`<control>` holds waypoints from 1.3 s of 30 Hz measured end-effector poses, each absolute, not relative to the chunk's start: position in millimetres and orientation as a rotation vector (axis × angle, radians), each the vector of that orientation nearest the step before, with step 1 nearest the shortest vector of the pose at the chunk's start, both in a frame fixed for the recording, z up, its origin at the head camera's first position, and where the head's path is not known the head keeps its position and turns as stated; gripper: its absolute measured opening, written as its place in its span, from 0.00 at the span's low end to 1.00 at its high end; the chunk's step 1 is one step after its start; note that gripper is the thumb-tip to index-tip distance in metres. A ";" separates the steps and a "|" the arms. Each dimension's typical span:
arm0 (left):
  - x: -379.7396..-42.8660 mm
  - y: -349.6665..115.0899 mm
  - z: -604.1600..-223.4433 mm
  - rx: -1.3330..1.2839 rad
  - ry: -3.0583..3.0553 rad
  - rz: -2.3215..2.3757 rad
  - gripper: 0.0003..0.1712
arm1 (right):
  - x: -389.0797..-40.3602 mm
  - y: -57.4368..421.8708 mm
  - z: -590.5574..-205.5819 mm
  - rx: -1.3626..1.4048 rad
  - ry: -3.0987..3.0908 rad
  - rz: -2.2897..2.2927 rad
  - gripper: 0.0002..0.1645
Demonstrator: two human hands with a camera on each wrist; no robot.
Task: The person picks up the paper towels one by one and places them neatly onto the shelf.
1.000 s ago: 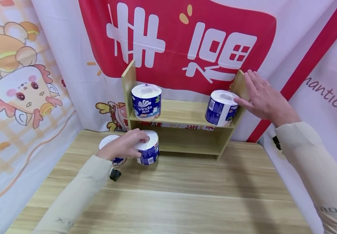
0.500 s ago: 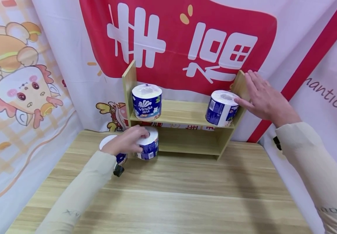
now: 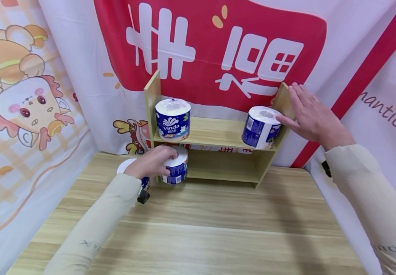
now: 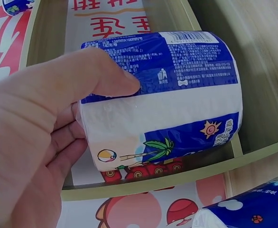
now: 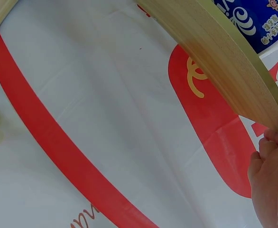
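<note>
My left hand (image 3: 153,162) pinches a toilet paper roll (image 3: 177,168) by its wall at the lower left of the wooden shelf (image 3: 215,131). In the left wrist view the thumb (image 4: 122,85) lies across the blue printed wrapper, with the other fingers at the roll's white end. Behind that wrist, a second roll (image 3: 125,165) stands on the table, partly hidden. My right hand (image 3: 314,118) rests with straight fingers against the shelf's right side panel (image 5: 224,61). Its thumb reaches the roll on the upper right (image 3: 261,128).
Another Vinda roll (image 3: 172,120) stands at the left end of the upper board. The shelf sits at the back of the wood-grain table (image 3: 218,229). Printed cloth (image 3: 211,49) hangs close behind it and along both sides.
My left hand has carried the roll from the table in front of the shelf back to its lower left compartment. The right hand has stayed at the side panel.
</note>
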State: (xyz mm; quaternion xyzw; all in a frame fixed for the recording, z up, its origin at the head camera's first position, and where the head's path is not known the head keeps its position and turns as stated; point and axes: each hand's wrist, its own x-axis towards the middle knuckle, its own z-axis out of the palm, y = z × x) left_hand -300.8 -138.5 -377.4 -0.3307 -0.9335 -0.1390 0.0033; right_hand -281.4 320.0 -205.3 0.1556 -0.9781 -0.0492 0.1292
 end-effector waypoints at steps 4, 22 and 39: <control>-302.3 -136.9 -376.2 -1.001 -2.947 -0.396 0.26 | -281.3 319.2 -205.5 0.456 -2.841 -0.142 0.59; -307.8 -131.5 -373.3 -0.926 -2.985 -0.281 0.23 | -282.1 320.6 -205.8 0.459 -2.842 -0.136 0.60; -309.1 -129.1 -376.7 -0.868 -2.926 -0.199 0.22 | -281.7 320.1 -206.1 0.456 -2.844 -0.128 0.59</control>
